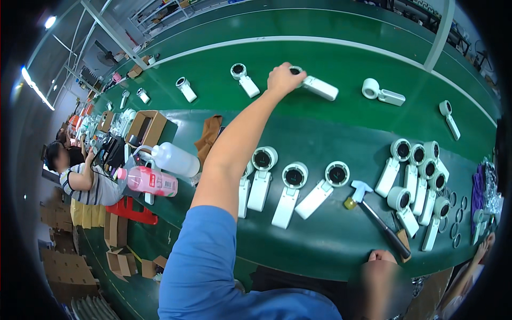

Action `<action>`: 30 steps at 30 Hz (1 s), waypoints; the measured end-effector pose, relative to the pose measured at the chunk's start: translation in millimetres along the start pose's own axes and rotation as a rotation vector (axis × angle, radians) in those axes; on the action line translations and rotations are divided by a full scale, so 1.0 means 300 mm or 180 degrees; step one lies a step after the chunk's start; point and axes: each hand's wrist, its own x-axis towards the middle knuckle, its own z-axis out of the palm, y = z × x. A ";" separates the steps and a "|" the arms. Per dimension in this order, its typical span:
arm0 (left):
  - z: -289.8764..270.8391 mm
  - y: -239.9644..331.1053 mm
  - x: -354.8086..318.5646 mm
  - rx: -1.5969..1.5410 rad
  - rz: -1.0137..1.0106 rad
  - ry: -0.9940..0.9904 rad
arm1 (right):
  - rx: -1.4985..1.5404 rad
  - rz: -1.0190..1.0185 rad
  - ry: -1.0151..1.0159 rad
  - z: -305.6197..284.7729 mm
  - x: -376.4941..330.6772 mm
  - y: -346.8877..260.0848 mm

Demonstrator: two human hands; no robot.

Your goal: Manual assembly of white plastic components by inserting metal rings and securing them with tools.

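Note:
My left hand is stretched far across onto the green conveyor belt, its fingers closed round the round head of a white handheld fan. The fan's handle points right and toward me. At the near table edge rests my right hand, fingers curled in; whether anything is inside them is hidden. Several white fans lie on the table in front of me, such as a fan with a round dark face. A hammer with a pale head and dark handle lies right of them, close to my right hand.
More fans crowd the right, beside loose rings. To the left stand a pink bottle, a clear bottle, a brown cloth and a cardboard box. Fans are spaced along the belt. A co-worker sits left.

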 end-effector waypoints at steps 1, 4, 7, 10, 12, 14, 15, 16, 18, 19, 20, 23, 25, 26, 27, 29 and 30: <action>0.043 -0.060 0.018 0.0155 0.0005 -0.0086 | -0.0033 0.0079 -0.0034 0.000 -0.013 0.008; 0.069 -0.139 0.062 0.0469 0.0011 -0.0290 | -0.0101 0.0267 -0.0114 -0.001 -0.004 0.027; -0.079 -0.135 0.110 0.1167 -0.0212 -0.0423 | -0.0168 0.0391 -0.0130 -0.016 -0.013 0.018; -0.262 -0.372 0.194 0.2552 -0.0629 -0.0472 | -0.0121 0.0309 -0.0153 -0.010 0.011 0.002; -0.239 -0.402 0.218 0.2127 -0.1400 -0.0878 | -0.0146 0.0267 -0.0134 -0.008 0.017 -0.001; -0.208 -0.426 0.227 0.1638 -0.2121 -0.1237 | -0.0127 0.0215 -0.0106 -0.005 0.011 0.003; -0.187 -0.462 0.205 0.1689 -0.1963 -0.0986 | -0.0102 0.0168 -0.0078 0.000 0.014 0.006; -0.185 -0.491 0.194 0.1744 -0.1808 -0.0722 | -0.0090 0.0121 -0.0024 0.008 0.023 0.006; -0.181 -0.551 0.173 0.0690 -0.1773 -0.0581 | -0.0067 0.0051 -0.0126 0.007 0.029 -0.004; -0.210 -0.522 0.139 -0.0312 -0.1710 -0.0449 | -0.0038 0.0047 -0.0167 -0.001 0.013 -0.010; -0.234 -0.492 0.097 -0.1297 -0.1640 -0.0306 | -0.0031 0.0075 -0.0155 -0.008 0.001 -0.011; -0.306 -0.191 -0.151 -0.3525 -0.1470 -0.0956 | 0.0192 0.0105 0.0028 -0.018 0.008 -0.022; -0.370 0.033 -0.444 -0.4006 -0.0968 -0.1634 | 0.1344 0.0999 -0.0179 -0.006 0.040 -0.100; -0.383 0.150 -0.602 -0.3995 -0.0696 -0.1893 | 0.2007 0.1173 -0.0183 0.008 0.070 -0.173; -0.387 0.260 -0.764 -0.4071 -0.0699 -0.2072 | 0.2657 0.1350 -0.0165 0.026 0.097 -0.250; -0.339 0.382 -1.075 -0.4532 -0.0986 -0.2361 | 0.2991 0.0701 -0.0189 0.054 0.134 -0.354; -0.318 0.448 -1.193 -0.4741 -0.1077 -0.2403 | 0.3021 0.0384 0.0081 0.069 0.147 -0.410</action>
